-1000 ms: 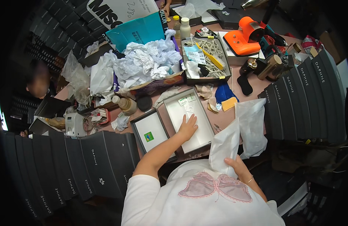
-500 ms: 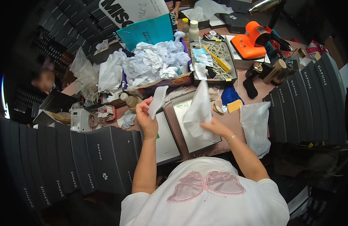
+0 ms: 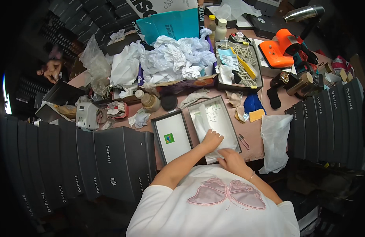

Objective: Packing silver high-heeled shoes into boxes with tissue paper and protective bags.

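Note:
An open shoe box (image 3: 232,125) with a white inside lies in front of me. In it rests a soft white pouch (image 3: 229,138), and a narrow white sheet (image 3: 203,118) stands tilted along its left side. My left hand (image 3: 211,141) reaches into the box, its fingers closed on the sheet's near part; the fingertips are partly hidden. At the box's near end my right hand (image 3: 233,161) has its fingers bent around the pouch's near end. A printed white slip (image 3: 216,114) shows at the far end of the box. Left of it lies the box lid (image 3: 172,122) with a green sticker.
Stacks of dark shoe boxes stand left (image 3: 119,158) and right (image 3: 350,118). Small scissors (image 3: 243,141) and a white bag (image 3: 275,142) lie right. Behind are a carton of crumpled paper (image 3: 178,59), a tray of sticks (image 3: 239,63) and an orange device (image 3: 277,51). A person (image 3: 52,71) is far left.
Both hands have come down into the box. The white pouch, held above it by my right hand, is now inside. My left hand has brought the white sheet down from the left.

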The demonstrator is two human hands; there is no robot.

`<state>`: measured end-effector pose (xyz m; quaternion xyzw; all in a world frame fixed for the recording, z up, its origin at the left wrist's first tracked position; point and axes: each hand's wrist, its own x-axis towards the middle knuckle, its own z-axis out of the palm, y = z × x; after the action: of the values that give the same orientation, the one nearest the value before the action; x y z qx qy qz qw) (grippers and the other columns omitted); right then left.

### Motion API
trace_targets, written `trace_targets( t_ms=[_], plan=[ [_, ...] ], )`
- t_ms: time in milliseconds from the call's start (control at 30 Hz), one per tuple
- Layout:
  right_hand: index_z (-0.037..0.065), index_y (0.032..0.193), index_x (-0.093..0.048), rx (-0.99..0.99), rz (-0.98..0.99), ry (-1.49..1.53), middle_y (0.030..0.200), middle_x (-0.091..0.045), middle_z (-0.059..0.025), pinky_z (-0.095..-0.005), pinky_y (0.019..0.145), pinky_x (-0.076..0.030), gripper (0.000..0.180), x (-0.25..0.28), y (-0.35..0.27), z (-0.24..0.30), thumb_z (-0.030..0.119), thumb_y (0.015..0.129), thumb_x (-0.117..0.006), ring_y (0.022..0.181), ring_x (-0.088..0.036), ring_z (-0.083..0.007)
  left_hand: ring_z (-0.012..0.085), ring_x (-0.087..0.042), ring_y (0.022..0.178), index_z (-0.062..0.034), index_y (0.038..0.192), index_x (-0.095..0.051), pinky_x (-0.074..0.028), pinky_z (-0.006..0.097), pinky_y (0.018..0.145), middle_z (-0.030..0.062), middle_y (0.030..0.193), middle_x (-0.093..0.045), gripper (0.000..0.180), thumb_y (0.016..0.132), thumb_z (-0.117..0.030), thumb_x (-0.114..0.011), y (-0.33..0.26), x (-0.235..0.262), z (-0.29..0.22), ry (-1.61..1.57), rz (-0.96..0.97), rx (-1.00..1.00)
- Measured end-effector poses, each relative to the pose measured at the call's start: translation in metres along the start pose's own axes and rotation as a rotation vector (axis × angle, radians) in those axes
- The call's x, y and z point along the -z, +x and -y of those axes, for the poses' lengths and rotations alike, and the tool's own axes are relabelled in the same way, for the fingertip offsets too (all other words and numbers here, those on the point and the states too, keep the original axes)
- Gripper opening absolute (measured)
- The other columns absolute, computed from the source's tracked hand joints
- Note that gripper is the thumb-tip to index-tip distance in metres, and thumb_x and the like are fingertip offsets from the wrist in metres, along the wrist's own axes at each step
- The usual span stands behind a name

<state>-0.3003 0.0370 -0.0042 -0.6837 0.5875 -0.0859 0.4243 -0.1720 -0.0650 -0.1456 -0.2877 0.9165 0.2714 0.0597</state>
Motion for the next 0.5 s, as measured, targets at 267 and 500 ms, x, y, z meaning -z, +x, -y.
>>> trace_targets(
  t_ms=[267, 500],
  plan=[
    [-0.004, 0.109, -0.055, -0.003, -0.197, -0.293, 0.098, -0.061, -0.0183, -0.0443, 0.094, -0.041, 0.036, -0.042, 0.02, -0.068, 0.014, 0.079, -0.064, 0.1, -0.056, -0.0357, 0.0322, -0.057, 0.108, -0.005, 0.081, -0.07, -0.017, 0.065, 0.106, 0.0145, 0.087, -0.067, 0.039, 0.084, -0.04, -0.051, 0.007, 0.036, 0.01, 0.132, 0.043, -0.066],
    [0.002, 0.122, -0.052, -0.485, -0.897, -0.259, 0.123, -0.052, -0.0201, -0.0436, 0.096, -0.042, 0.054, 0.032, -0.146, -0.154, -0.002, 0.069, -0.061, 0.115, -0.049, -0.0387, 0.0275, -0.062, 0.088, -0.0064, 0.097, -0.06, -0.025, 0.058, 0.105, 0.0104, 0.091, -0.064, 0.017, 0.083, -0.016, -0.063, -0.001, 0.044, -0.01, -0.062, -0.472, -0.128]
  ],
)
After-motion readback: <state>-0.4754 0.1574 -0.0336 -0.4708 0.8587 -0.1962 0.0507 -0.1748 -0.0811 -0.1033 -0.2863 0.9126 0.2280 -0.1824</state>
